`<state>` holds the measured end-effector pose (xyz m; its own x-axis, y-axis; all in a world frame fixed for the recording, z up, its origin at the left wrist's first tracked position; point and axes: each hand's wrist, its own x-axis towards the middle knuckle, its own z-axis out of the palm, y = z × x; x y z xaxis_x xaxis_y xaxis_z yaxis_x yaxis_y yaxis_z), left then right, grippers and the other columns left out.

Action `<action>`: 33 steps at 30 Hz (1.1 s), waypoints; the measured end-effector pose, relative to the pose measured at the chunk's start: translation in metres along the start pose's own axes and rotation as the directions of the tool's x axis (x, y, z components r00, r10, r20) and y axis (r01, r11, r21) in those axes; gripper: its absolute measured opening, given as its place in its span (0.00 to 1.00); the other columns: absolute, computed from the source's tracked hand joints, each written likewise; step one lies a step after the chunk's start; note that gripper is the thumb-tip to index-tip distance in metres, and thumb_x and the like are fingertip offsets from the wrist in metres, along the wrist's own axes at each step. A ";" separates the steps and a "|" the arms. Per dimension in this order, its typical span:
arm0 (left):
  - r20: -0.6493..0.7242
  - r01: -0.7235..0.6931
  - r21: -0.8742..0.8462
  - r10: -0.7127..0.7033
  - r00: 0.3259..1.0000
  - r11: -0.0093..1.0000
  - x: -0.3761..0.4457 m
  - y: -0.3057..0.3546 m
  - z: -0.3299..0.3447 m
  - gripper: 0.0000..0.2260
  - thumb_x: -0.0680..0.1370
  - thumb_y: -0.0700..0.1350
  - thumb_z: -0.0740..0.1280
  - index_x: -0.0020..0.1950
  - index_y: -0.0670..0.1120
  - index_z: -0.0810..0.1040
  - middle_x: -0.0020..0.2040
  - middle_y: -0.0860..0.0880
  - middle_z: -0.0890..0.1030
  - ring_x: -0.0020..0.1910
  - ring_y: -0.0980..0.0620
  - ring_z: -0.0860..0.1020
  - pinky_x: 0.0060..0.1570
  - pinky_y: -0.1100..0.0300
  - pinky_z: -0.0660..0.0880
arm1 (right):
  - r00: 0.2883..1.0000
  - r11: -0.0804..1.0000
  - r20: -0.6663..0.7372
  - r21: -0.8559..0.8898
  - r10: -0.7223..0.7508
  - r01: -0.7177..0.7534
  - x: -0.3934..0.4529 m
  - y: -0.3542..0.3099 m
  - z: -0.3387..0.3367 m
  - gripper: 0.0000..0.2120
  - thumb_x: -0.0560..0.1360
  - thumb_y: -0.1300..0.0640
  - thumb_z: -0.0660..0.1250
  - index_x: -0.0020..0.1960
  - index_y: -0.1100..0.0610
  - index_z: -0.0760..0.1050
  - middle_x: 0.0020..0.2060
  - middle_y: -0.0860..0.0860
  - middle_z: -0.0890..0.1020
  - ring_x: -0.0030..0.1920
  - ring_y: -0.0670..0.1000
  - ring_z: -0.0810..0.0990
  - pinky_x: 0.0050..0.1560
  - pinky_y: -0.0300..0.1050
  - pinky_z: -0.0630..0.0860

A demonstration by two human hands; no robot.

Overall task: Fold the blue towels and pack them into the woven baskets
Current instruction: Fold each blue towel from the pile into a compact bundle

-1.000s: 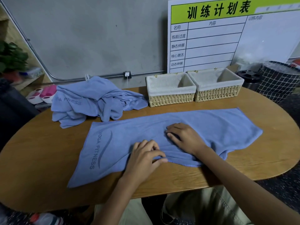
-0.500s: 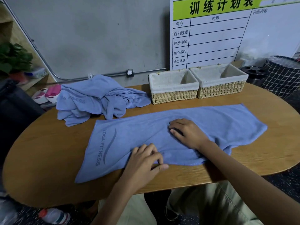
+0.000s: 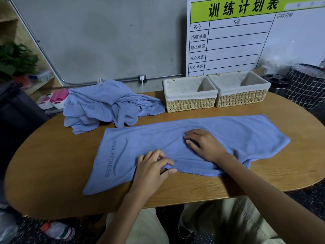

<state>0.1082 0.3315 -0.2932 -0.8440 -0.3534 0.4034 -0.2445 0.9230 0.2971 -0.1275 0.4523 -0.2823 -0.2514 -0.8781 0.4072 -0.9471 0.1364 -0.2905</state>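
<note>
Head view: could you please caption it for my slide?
Left hand pinches the spread towel's near edge; right hand presses it flat.

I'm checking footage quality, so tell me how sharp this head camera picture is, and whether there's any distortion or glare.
Head view: the spread blue towel, its printed lettering and both woven baskets are sharp; the wide-angle lens bows the table edge and tilts the wall chart; lighting is soft and even, with a faint shadow under the right hand and a hazy bright patch on the chart's right side.

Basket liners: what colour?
Off-white fabric with faint speckles, in both woven baskets; head view.
</note>
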 end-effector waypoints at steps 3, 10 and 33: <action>-0.001 -0.022 -0.033 0.022 1.000 0.999 0.000 -0.003 -0.003 0.13 0.75 0.65 0.63 0.42 0.57 0.78 0.48 0.59 0.70 0.49 0.54 0.73 0.49 0.53 0.66 | 1.000 1.000 0.003 -0.001 0.007 -0.007 0.001 0.001 0.001 0.13 0.79 0.52 0.61 0.55 0.56 0.81 0.56 0.51 0.83 0.53 0.56 0.81 0.54 0.54 0.77; 0.106 -0.178 -0.226 0.206 0.973 0.958 -0.011 0.022 -0.019 0.16 0.77 0.64 0.65 0.42 0.53 0.78 0.41 0.57 0.75 0.42 0.58 0.73 0.45 0.58 0.68 | 1.000 1.000 -0.010 -0.019 -0.006 0.006 0.003 0.001 0.002 0.16 0.79 0.49 0.59 0.54 0.56 0.83 0.54 0.52 0.84 0.53 0.56 0.82 0.54 0.54 0.78; 0.022 -0.077 0.148 0.075 0.997 0.986 -0.044 -0.013 -0.041 0.07 0.78 0.57 0.63 0.49 0.58 0.79 0.47 0.58 0.76 0.42 0.57 0.77 0.32 0.61 0.72 | 0.999 0.997 0.004 -0.068 0.049 -0.049 0.003 0.006 0.006 0.16 0.79 0.48 0.59 0.56 0.54 0.81 0.55 0.50 0.83 0.53 0.56 0.80 0.52 0.55 0.77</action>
<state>0.1676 0.3286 -0.2796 -0.8702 -0.2802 0.4053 -0.2466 0.9598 0.1339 -0.1330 0.4476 -0.2875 -0.2967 -0.8722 0.3890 -0.9451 0.2097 -0.2506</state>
